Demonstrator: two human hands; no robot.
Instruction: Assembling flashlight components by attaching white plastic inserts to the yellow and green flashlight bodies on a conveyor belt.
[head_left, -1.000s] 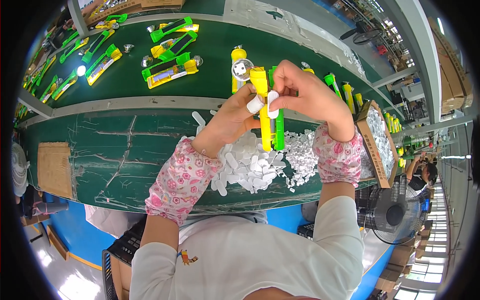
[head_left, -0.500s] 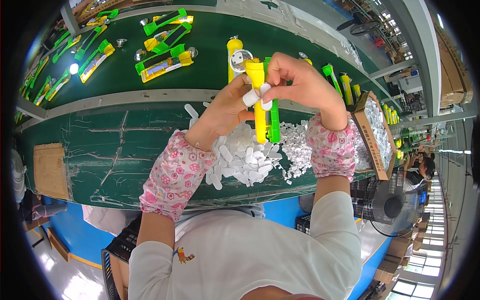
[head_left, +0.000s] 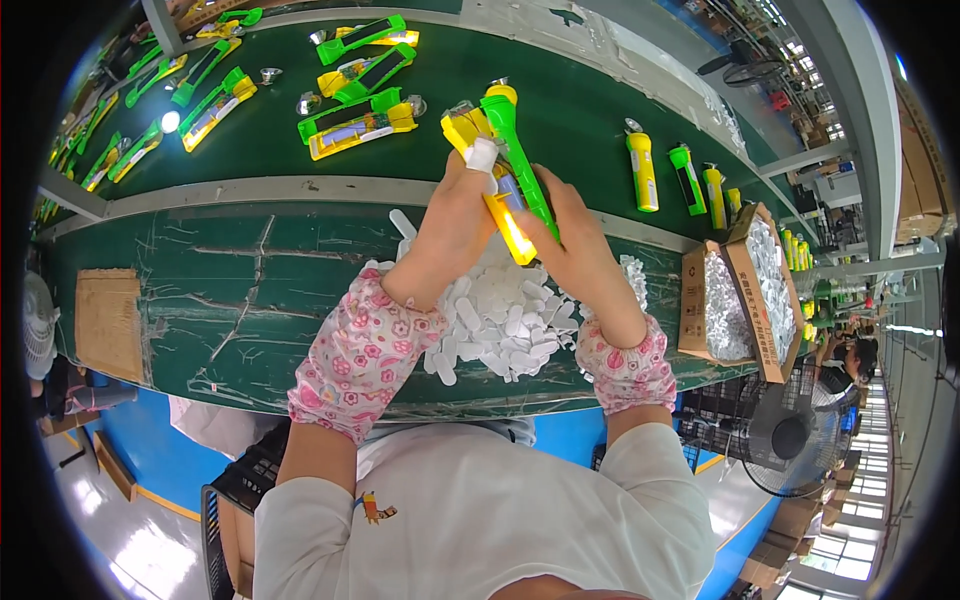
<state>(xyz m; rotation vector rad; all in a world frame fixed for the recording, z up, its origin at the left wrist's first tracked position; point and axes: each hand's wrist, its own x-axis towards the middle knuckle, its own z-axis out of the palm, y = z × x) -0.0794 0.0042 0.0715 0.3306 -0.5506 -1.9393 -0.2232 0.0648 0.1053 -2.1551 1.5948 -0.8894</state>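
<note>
Left hand (head_left: 455,225) and right hand (head_left: 570,245) both grip a yellow torch (head_left: 490,185) and a green torch (head_left: 520,165), held above the white pieces (head_left: 500,320). Approx. work in middle: many finished torches (head_left: 360,105) lie on belt (head_left: 560,100), big pile left.

We had a single view, from a wide fisheye camera worn on the person's head. It looked steeply down and forward over the person's own white-shirted chest at the bottom edge. The forearms rose from the lower edge, and the left hand (head_left: 455,225) and right hand (head_left: 575,250) sat close beneath the lens, near mid-picture. Beyond them the green table (head_left: 200,290) ran across, its straight edges bowing toward the dark rim. The workshop floor curved away at right.
</note>
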